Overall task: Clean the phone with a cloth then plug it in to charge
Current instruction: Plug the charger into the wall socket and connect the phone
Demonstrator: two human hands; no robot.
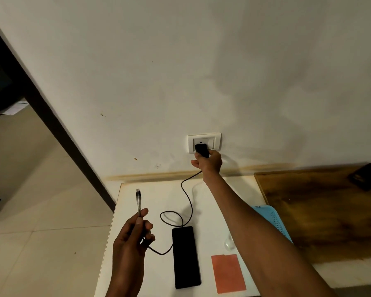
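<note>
Op: Left hand [135, 234] sits nearest my view, pinching the black cable's silver-tipped connector [138, 200], tip up.

Log: Phone?

Op: Slim black rectangular phone [185, 257] lies flat on the white table [156, 196], just right of that hand, long axis toward the wall. Right hand [208, 162] grips the black charger plug [202, 149] at the white wall socket [204, 142]. Orange cloth [228, 273] lies beside the phone.

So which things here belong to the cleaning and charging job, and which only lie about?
For the job:
phone
orange cloth
cable plug, held in the left hand
charger, held at the wall socket by the right hand

Lying about:
blue tray
dark object on the wooden top
</note>
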